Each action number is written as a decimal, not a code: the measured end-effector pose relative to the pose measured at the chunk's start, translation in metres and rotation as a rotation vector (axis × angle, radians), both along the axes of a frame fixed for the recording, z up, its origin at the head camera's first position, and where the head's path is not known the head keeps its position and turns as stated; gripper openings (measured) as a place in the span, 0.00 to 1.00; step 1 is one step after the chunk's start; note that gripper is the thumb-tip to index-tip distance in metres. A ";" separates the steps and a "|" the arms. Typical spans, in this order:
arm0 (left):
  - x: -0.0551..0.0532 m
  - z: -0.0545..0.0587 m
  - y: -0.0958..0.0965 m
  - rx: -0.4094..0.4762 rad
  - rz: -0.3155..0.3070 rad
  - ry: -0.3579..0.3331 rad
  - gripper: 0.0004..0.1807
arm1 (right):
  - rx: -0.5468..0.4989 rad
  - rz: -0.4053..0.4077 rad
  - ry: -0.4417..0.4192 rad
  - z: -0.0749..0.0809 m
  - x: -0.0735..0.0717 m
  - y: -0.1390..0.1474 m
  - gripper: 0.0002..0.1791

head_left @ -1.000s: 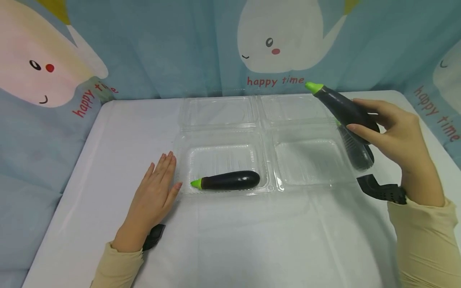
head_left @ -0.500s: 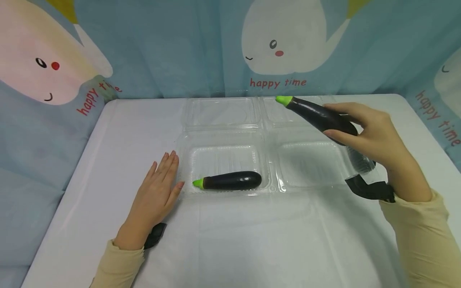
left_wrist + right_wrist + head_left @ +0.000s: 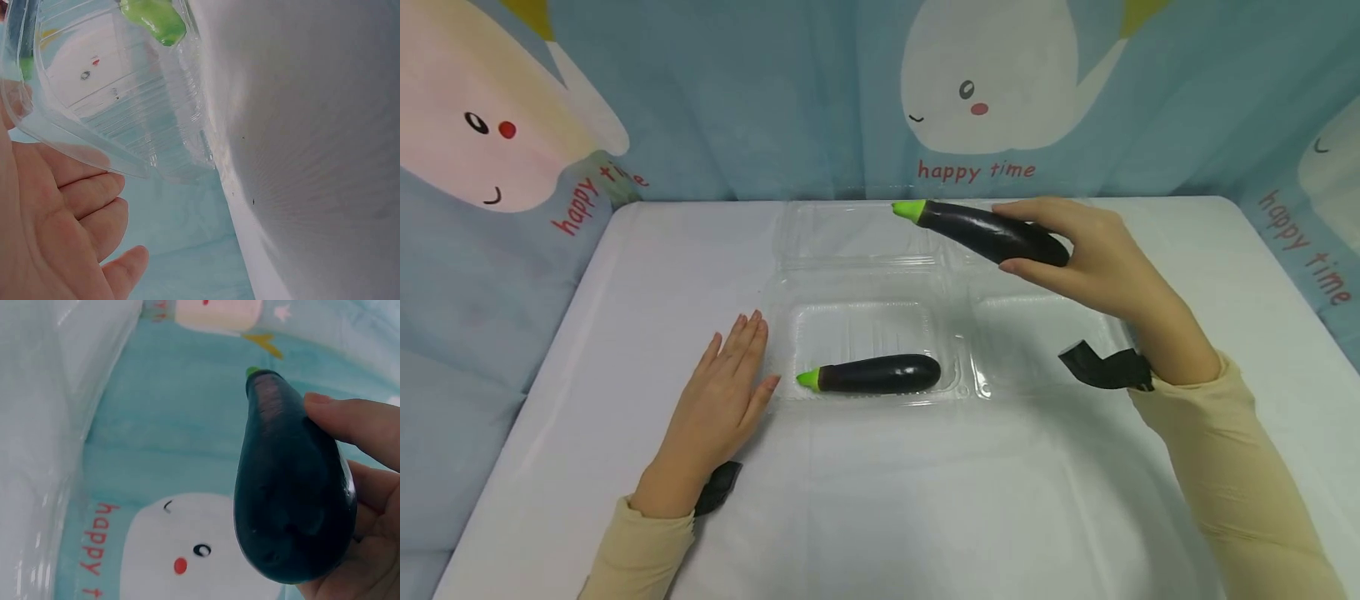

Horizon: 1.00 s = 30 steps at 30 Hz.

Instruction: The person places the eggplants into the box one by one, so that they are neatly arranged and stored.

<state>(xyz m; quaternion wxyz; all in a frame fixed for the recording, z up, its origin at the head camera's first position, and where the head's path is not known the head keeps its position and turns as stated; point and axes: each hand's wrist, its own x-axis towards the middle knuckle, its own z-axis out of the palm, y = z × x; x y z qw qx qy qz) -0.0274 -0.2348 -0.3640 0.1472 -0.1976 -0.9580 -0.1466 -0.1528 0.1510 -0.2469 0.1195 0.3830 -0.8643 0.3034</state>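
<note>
My right hand (image 3: pixel 1090 254) pinches a dark eggplant (image 3: pixel 985 233) by its thick end, thumb on the near side and fingers on the far side. The eggplant hangs in the air above the back of the clear plastic containers, its green tip toward the left. A second eggplant (image 3: pixel 880 374) lies in the front of the left clear container (image 3: pixel 861 321), green tip also to the left. My left hand (image 3: pixel 718 404) rests beside that container's left edge, fingers straight. In the left wrist view its fingers (image 3: pixel 94 194) lie at the container's rim.
A clear container (image 3: pixel 1045 333) stands to the right of the left one, partly under my right arm. Their clear lids (image 3: pixel 857 233) lie folded back behind. The white table (image 3: pixel 880 500) ends at a blue printed curtain (image 3: pixel 775 108).
My right hand has carried the eggplant leftward across the right container. The left hand and the eggplant in the left container have stayed put.
</note>
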 end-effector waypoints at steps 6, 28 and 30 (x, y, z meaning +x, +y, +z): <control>0.000 0.001 0.000 -0.006 0.005 -0.004 0.39 | 0.011 0.073 -0.011 0.006 -0.003 -0.014 0.28; 0.001 0.000 -0.001 -0.009 0.001 0.014 0.40 | 0.035 0.270 -0.068 0.005 -0.010 -0.060 0.27; 0.001 0.000 -0.001 -0.010 0.002 0.011 0.40 | 0.034 0.297 -0.072 0.003 -0.010 -0.064 0.26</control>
